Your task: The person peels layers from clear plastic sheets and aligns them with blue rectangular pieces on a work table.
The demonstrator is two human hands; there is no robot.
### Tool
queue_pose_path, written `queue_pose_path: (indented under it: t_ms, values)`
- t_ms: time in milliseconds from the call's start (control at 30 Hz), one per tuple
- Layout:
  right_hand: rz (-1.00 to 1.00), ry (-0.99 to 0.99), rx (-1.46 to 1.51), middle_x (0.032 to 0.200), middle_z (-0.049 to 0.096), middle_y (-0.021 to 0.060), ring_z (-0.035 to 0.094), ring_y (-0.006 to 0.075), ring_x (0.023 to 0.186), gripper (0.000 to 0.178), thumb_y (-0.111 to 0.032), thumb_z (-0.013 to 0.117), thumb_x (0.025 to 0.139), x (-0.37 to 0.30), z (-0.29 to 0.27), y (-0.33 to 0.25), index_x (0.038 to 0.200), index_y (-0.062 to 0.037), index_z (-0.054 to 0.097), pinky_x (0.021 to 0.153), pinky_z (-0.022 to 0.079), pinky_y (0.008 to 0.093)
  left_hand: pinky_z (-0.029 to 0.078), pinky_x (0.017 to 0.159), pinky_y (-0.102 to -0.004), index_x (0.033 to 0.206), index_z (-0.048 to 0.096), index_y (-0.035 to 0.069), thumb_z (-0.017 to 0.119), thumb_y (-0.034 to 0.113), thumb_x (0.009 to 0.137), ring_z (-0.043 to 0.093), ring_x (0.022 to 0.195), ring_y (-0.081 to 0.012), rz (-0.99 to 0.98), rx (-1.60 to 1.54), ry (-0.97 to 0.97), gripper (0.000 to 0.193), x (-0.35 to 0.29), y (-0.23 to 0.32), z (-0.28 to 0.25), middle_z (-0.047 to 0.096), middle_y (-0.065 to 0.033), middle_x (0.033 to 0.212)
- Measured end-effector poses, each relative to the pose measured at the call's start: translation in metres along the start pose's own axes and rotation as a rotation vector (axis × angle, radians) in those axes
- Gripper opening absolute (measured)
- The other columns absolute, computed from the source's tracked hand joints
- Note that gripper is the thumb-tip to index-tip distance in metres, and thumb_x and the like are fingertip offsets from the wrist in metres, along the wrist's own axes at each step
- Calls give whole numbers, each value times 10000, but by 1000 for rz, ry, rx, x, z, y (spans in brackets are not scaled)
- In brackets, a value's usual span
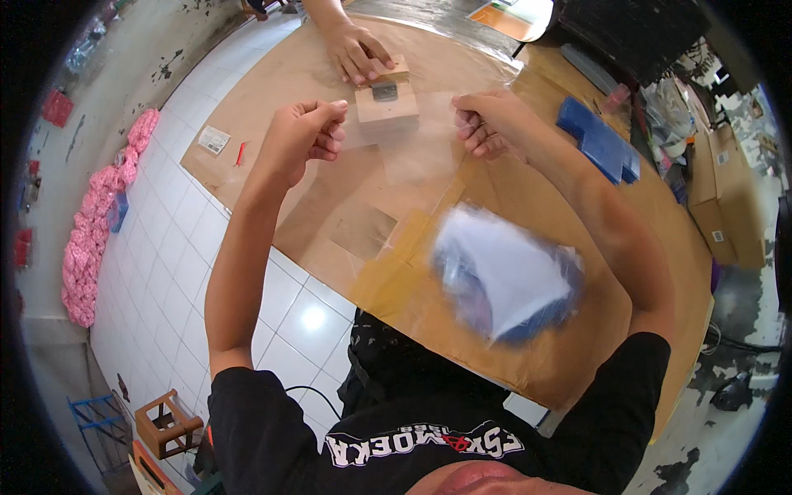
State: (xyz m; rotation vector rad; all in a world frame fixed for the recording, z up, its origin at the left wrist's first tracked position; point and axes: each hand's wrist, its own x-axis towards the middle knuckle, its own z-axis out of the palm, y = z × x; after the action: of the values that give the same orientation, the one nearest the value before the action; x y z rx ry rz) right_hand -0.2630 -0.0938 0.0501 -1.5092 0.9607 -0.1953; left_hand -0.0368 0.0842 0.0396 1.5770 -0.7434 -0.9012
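Brown paper-covered, the worktop [272, 91] spreads across the middle of the frame, and the person's two bare hands are raised over its upper part. At upper centre-left, the left hand [309, 136] is closed, its fingers curled in and its thumb laid forward above them. At upper centre-right, the right hand [488, 128] is likewise closed, thumb against bent fingers. A faint, clear sheet-like patch [417, 157] shows between the hands; whether either one grips it cannot be told.

Between and slightly above the hands, at upper centre, stands a pale wooden block with a dark square inset [388, 114]. A co-worker's hand [356, 54] comes in from the upper edge, its fingers at the block's upper left.

Right of centre lies a blurred pile of white, clear and blue sheet-like material [507, 280], below the right forearm. Flat blue packets [598, 140] lie at upper right. Toward the upper left of the worktop are a small white printed label [214, 139] and a thin red object [241, 153]. Bunched pink material [95, 231] stands at the frame's left, and a brown stool [167, 423] at its lower left.
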Motion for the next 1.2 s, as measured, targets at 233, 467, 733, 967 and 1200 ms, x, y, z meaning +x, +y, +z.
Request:
queue_pose_path:
  t_ms: [233,467,733,967,1200]
  values:
    - [122,-44,-42,689,601,63,606,150,527,296,-309,606,908,15,10,-3,748,-61,584,461,496,264,454,458,-245,800,615,69,686,248,881,541,499,-90,-148,60,-93,210,18,-13,-18,563,-1,667]
    - [74,4,51,760,622,92,642,174,599,304,-311,615,922,31,14,0,793,-36,595,519,543,280,522,539,-250,865,637,18,699,227,877,597,593,-117,-127,16,-74,219,38,-16,-19,602,-47,758]
    - [38,-17,96,805,638,102,658,178,650,330,-333,613,950,41,10,4,829,-26,611,579,574,285,572,606,-259,929,656,-16,699,244,892,641,650,-147,-123,-10,-60,266,45,-17,-17,626,-70,816]
    - [-86,-79,297,903,658,96,686,176,784,245,-218,653,943,46,8,12,1045,3,618,716,605,285,591,736,-282,1123,572,-24,733,264,888,661,817,-164,-71,-171,-97,406,46,-25,-17,651,-105,976]
    - [-148,-58,364,965,671,120,691,177,824,318,-81,676,913,52,9,18,1182,27,545,757,609,281,604,765,-303,1218,466,-25,759,97,862,670,852,-182,-27,-310,-116,477,49,-31,-17,660,-119,1000]
